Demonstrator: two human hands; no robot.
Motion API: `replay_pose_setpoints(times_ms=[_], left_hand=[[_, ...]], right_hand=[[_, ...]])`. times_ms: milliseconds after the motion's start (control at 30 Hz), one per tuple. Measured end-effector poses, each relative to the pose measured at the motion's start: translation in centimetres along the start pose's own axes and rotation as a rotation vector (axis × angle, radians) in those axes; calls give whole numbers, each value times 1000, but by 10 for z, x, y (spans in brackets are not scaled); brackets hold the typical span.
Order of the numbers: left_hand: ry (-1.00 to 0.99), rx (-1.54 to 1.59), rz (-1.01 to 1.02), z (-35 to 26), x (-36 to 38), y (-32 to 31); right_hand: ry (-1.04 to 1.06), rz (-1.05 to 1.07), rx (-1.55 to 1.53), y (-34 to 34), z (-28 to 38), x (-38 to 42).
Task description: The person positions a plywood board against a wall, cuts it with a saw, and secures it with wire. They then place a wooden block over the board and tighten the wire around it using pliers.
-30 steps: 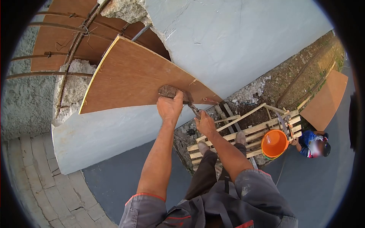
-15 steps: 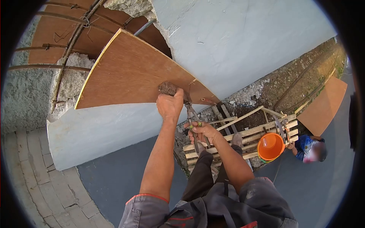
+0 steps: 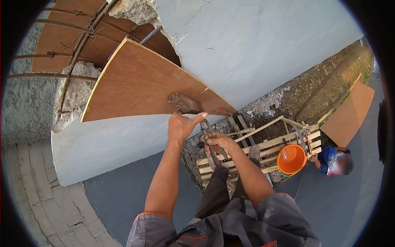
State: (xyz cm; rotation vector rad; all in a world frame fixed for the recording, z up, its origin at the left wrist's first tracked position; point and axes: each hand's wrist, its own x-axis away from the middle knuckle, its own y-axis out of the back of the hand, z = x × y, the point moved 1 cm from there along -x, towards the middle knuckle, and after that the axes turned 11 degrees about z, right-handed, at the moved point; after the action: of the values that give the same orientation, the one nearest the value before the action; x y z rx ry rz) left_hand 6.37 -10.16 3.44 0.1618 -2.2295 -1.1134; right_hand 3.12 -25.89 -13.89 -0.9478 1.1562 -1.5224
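My right hand (image 3: 221, 143) is wrapped round the handles of metal pincers (image 3: 210, 135), whose jaws point up and away from me. At the jaw end, my left hand (image 3: 181, 127) is closed with its thumb reaching over to the pincers. What its curled fingers hold, if anything, is hidden. Just beyond my left hand, a rough brown block (image 3: 183, 101) lies against a fan-shaped plywood board (image 3: 135, 84). My left knuckles overlap the block's lower edge. A short brown stub (image 3: 223, 111) sticks out near the board's narrow end.
Bent rebar (image 3: 72, 26) crosses a broken concrete opening at upper left. Below me is a slatted wooden platform (image 3: 269, 153) with an orange bucket (image 3: 291, 159) and a saw (image 3: 299, 136). A person (image 3: 332, 159) stands beside it, near another plywood sheet (image 3: 349, 117).
My left hand has drawn back from the middle of the brown block, with its thumb now at the pincers' jaws. The right hand keeps its hold, and the view has shifted slightly.
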Motion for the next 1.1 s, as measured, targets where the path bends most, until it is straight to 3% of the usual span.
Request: replay_pose_setpoints(times_ms=[33,100,133,200,233,300,333,367,433,467,500,567,600,633,667,700,733,767,833,867,900,967,1000,1033,1100], left_hand=[[-4,1,-5,18,-3,-15],[141,544,304,59,-15,-60],[139,552,299,59,-14,-68],[187,1176,589,51,-19,-85],[180,1180,591,47,-23,-91],[221,1186,502,43,-25,-104],[256,1231,407,31,-19,-104],[254,1247,398,35,-25,-116],[302,1105,154,40,-37,-138],[343,1162,22,31,-39,-148],[346,1174,15,30,-36,-146],[338,914,33,29,-31,-138],[336,919,20,28,-26,-125],[320,1034,147,30,-17,-109],[308,1147,280,34,-8,-99],[314,1147,277,40,-5,-95],[335,1300,404,43,-4,-95],[352,1453,536,44,-3,-96],[328,1467,586,47,-10,-104],[287,1441,552,54,-17,-115],[247,1417,516,57,-21,-124],[266,1351,413,49,-20,-130],[280,1279,311,41,-19,-132],[280,1286,316,29,-17,-133],[438,1369,111,11,-13,-133]], right_hand=[[-22,-30,12,-1,1,-1],[-30,-40,12,-3,-1,-3],[-37,-72,7,-6,0,-2],[-44,-86,40,-11,5,-3],[-44,-90,47,-14,8,1],[-30,-255,235,-26,12,13],[-144,-314,488,-27,13,21],[-158,-311,498,-33,7,26],[-91,-748,1533,-51,-8,38],[-127,-935,1768,-58,-22,29],[-133,-925,1779,-60,-19,25],[-399,-883,1341,-59,-11,16],[-243,-809,1350,-53,-15,18],[-241,-801,1356,-52,-9,20],[-176,-610,877,-50,-7,24],[-110,-415,400,-48,-5,28],[-87,-229,153,-38,-4,30],[-86,-232,155,-28,-7,32],[-127,-194,141,-21,-7,32],[-159,-336,315,-20,-8,32],[-161,-341,317,-33,-3,33],[-206,-724,1375,-71,10,34],[-252,-894,1566,-80,-1,30],[-259,-898,1571,-81,-6,24],[-381,-1107,1647,-69,-15,16]])
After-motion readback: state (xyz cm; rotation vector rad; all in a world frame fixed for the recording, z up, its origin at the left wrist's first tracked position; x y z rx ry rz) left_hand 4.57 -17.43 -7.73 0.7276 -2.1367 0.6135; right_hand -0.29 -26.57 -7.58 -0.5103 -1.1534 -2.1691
